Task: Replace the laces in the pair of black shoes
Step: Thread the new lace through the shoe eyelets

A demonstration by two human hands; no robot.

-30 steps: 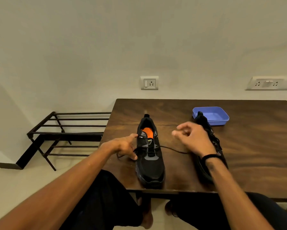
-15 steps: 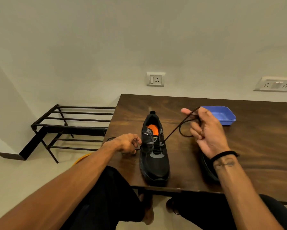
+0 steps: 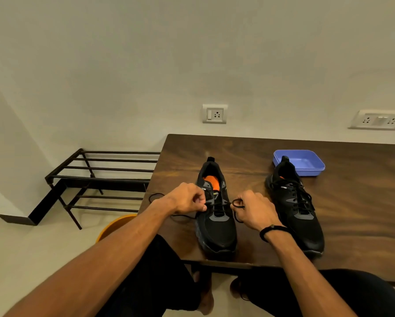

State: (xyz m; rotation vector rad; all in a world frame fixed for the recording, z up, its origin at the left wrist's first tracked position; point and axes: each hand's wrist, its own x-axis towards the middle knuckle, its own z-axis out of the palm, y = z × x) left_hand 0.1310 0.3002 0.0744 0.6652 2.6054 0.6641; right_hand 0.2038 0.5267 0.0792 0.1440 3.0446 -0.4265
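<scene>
1. A black lace (image 3: 222, 203) runs across the upper eyelets of the near black shoe (image 3: 216, 216), which stands toe toward the person near the front edge of the wooden table (image 3: 352, 213), its orange insole showing at the open collar.

2. The left hand (image 3: 188, 199) is curled at the shoe's left side and pinches one end of the lace; slack trails behind it in a loop that reaches the table's left edge.

3. The right hand (image 3: 253, 209) is curled on the shoe's right side and grips the other end, a small loop standing out between its fingers.

4. The second black shoe (image 3: 293, 207) stands just right of that hand, fully laced, its heel against a blue tray (image 3: 306, 162).

5. Risk, as judged: an uneven pull could leave one end far longer than the other, or draw the short end back out of its eyelet.

6. The shoe's toe sits close to the table's front edge; a hard tug toward the body could slide it off.

7. The trailing slack at the left edge may slip over and drag against the pull.

8. A black rack (image 3: 96, 177) and an orange tub (image 3: 114, 226) sit on the floor to the left.
</scene>
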